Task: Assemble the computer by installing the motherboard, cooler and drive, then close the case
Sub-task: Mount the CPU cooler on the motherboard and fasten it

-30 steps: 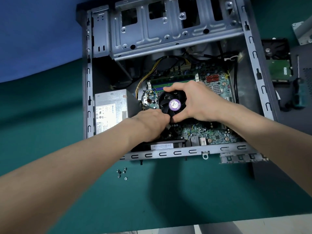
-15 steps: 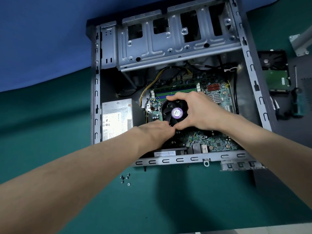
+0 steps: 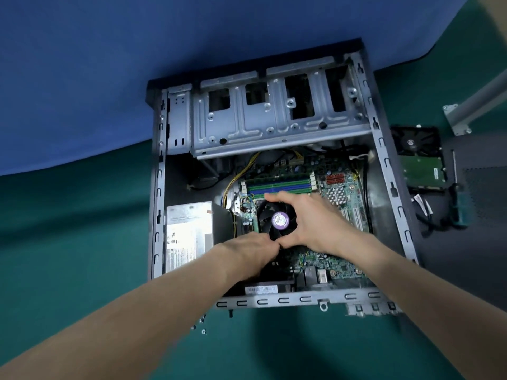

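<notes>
Closest to me, low in the frame, a few loose screws (image 3: 201, 325) sit on the green mat (image 3: 68, 256) just outside the near rim of the case (image 3: 274, 300). Past the rim, my left hand (image 3: 251, 252) is tucked in at the near-left corner of the cooler (image 3: 277, 221), fingers curled under. Can't tell from here if it's pinching a fastener or just the frame. My right hand (image 3: 315, 223) is spread wide over the cooler's right side, thumb on the near edge and forefinger on the far edge, holding it in place.

The cooler sits on the motherboard (image 3: 338, 266), which is already down in the case, so I'd say I'm on the cooler step. The power supply (image 3: 189, 237) is to the left and the RAM slots (image 3: 279, 185) are just behind my fingers.

Next move, I reckon: fasten each corner evenly without tilting it. Further back the drive cage (image 3: 274, 124) looks empty. The hard drive (image 3: 419, 161) lies outside at the right edge, beside a screwdriver (image 3: 458, 200), so the drive isn't in yet.
</notes>
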Demonstrator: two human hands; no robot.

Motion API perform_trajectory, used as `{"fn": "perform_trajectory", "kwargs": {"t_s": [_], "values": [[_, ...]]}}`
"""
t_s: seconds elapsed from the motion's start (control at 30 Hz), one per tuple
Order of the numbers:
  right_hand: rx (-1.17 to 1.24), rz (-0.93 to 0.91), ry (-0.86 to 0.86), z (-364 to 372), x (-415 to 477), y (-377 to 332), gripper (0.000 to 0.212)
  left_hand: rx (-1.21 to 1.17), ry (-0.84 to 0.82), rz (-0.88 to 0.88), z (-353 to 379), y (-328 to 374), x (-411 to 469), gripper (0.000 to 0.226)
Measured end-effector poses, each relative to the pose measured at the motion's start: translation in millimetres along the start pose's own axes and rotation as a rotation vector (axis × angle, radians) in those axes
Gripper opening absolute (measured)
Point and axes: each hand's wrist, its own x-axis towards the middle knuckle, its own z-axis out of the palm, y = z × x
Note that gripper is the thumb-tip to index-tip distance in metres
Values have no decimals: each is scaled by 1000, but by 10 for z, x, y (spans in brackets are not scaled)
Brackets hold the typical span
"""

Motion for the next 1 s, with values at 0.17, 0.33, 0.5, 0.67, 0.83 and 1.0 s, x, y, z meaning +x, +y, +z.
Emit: {"fn": "perform_trajectory", "kwargs": {"t_s": [0.17,0.33,0.5,0.67,0.83,1.0], "values": [[-18,41,-22,-11,-36,-18,95,244,-134,47,-16,113,87,23],[-21,67,-51,-13,-48,-52,95,340,-165,91,-17,138,92,25],[-33,84,-38,36,-19,-22,97,437,-160,215,-2,73,71,17],[-30,105,-50,24,-39,-42,98,475,-135,212,-7,111,25,19],[-36,134,-52,0,-48,-107,98,580,-99,245,-63,125,-53,23],[-27,140,-49,2,-51,-115,98,480,-57,223,-96,136,-85,26]]}}
